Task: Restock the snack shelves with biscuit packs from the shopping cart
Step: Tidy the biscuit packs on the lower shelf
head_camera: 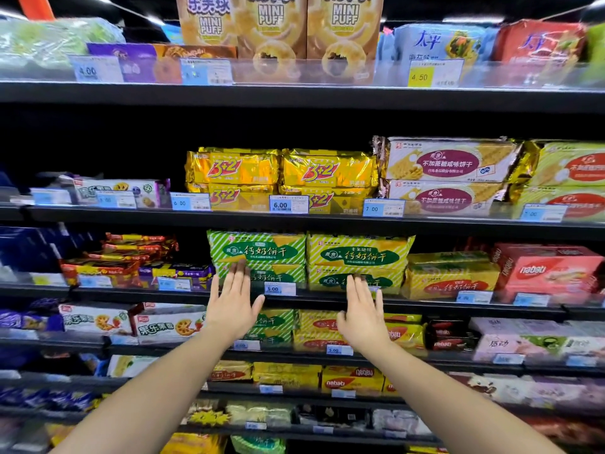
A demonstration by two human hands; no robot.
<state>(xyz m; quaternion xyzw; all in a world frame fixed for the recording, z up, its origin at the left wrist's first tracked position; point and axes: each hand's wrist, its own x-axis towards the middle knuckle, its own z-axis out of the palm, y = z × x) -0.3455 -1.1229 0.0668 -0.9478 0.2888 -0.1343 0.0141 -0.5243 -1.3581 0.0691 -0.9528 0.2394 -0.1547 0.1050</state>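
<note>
Green-and-white striped biscuit packs [258, 249] stand in two stacks on the third shelf [425, 304] from the top, a second stack [358, 253] to their right. My left hand [233, 306] is stretched out flat, its fingertips touching the lower pack of the left stack. My right hand [363, 314] is also flat, with its fingertips against the lower pack of the right stack. Neither hand holds anything. The shopping cart is out of view.
Yellow 3+2 packs [280, 170] fill the shelf above, with white cracker packs [450, 162] to their right. Red nabati boxes [546, 271] and yellow striped packs [453, 276] sit right of the green stacks. Mini Puff boxes [275, 27] stand on the top shelf. Lower shelves hold more packs.
</note>
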